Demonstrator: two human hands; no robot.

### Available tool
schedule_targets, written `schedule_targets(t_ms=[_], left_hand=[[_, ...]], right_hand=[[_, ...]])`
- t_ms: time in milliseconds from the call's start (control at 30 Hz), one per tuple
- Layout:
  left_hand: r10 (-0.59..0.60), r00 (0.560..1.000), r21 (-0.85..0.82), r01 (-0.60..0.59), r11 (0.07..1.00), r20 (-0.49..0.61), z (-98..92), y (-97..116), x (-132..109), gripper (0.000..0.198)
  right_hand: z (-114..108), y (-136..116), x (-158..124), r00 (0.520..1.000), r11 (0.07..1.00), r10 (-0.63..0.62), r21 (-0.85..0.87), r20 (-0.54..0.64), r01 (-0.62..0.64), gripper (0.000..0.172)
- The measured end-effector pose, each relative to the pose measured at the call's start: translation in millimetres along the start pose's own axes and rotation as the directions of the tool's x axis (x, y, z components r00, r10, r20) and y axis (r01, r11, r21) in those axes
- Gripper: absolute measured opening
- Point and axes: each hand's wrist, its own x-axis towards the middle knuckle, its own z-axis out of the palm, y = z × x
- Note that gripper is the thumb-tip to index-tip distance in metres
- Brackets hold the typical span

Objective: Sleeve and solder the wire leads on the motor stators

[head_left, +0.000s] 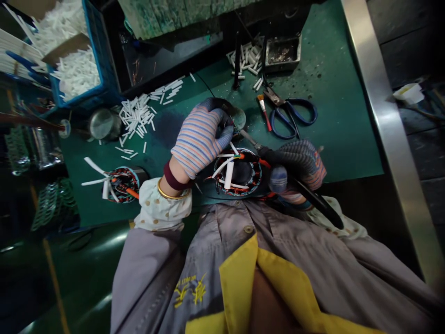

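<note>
My left hand [203, 134], in a striped glove with dark fingertips, is closed in a pinch above a round motor stator [257, 178]; what the fingertips hold is too small to name. My right hand [301, 164], gloved as well, wraps round the black handle of a soldering iron [269, 155]. The iron's metal tip points up and left, close to my left fingertips. White sleeves [228, 174] and orange and white wires stick out of the stator. Just beyond my left fingertips is a small round, greenish object [239, 118].
A second stator [134, 175] stands at the left. White tubes [137, 116] lie scattered behind it, near a blue bin [100, 69]. Blue-handled scissors [295, 116], a red brush [264, 113] and a metal tray [283, 53] are at the back right. A metal edge [382, 102] runs along the right.
</note>
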Motion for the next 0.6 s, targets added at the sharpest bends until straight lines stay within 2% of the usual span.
schedule_targets(t_ms=[67,100,167,233,300,367,433,533,600], left_hand=[[-0.007,1.0,-0.001,0.008,1.0,0.009,-0.6,0,0,0.009],[-0.006,1.0,0.001,0.006,1.0,0.01,-0.5,-1,0,0.009],[0.015,1.0,0.011,-0.015,1.0,0.001,1.0,-2,-2,0.01],[-0.001,1.0,0.025,0.001,1.0,-0.015,3.9,-2,-5,0.009],[-0.053,0.998,0.047,0.055,0.997,-0.042,7.8,0,-11,0.013],[-0.101,0.992,0.077,0.106,0.991,-0.071,11.7,2,-16,0.017],[-0.105,0.989,0.095,0.115,0.989,-0.101,14.9,3,-20,0.02],[-0.1,0.987,0.09,0.111,0.99,-0.126,17.7,2,-22,0.021],[-0.099,0.987,0.081,0.11,0.991,-0.13,18.4,1,-22,0.021]], right_hand=[[-6,-8,7,0.992,0.999,-0.049,0.015,-0.118,0.051,0.038],[-8,-11,8,0.99,0.998,-0.059,0.002,-0.125,0.06,0.036],[-11,-16,8,0.999,0.999,-0.02,-0.04,-0.05,0.018,0.036],[-11,-19,5,0.997,0.995,0.071,-0.069,-0.01,-0.071,0.04],[-7,-21,5,0.988,0.983,0.152,-0.097,-0.028,-0.154,0.046],[1,-22,15,0.984,0.974,0.166,-0.147,-0.057,-0.173,0.047],[10,-22,34,0.991,0.964,0.134,-0.228,-0.027,-0.137,0.042],[22,-21,68,0.996,0.943,0.066,-0.331,0.065,-0.041,0.046],[24,-22,84,0.996,0.929,0.036,-0.369,0.078,-0.005,0.046]])
